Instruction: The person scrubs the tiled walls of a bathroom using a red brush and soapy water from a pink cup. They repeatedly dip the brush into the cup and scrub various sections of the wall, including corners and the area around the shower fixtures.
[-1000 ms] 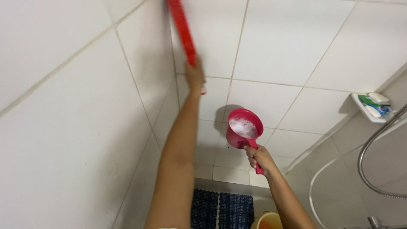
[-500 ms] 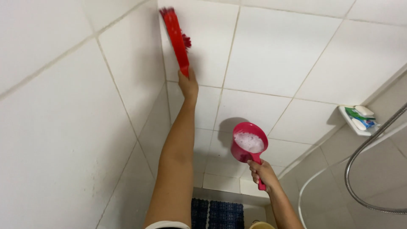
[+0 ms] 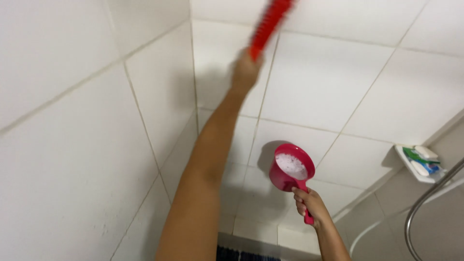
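Left hand (image 3: 245, 72): raised high on an outstretched arm, fist wrapped around the lower end of the red brush (image 3: 268, 23); motion-blurred, so I cannot make out individual fingers.
Red brush: long, red, bristled along one edge, tilted up and to the right against the white wall tiles (image 3: 333, 82); its top runs out of view.
Change noted: half a second ago I had the brush leaning up and to the left, just beside the corner joint (image 3: 193, 87); it has swung over and now lies across the tile to the right of that joint. I read this as a scrubbing stroke in progress, the work moving rightward along the upper wall.
Right hand (image 3: 309, 205): low and right of centre, fingers curled tight around the handle of the red dipper (image 3: 291, 170).
Red dipper: held upright, close to the wall, white suds inside; position much the same as before, so I judge it is on standby as the soap supply.
Soap shelf (image 3: 416, 164): white, at the far right, carrying green and blue items.
Shower hose (image 3: 425, 203): metal, curving at the right edge.
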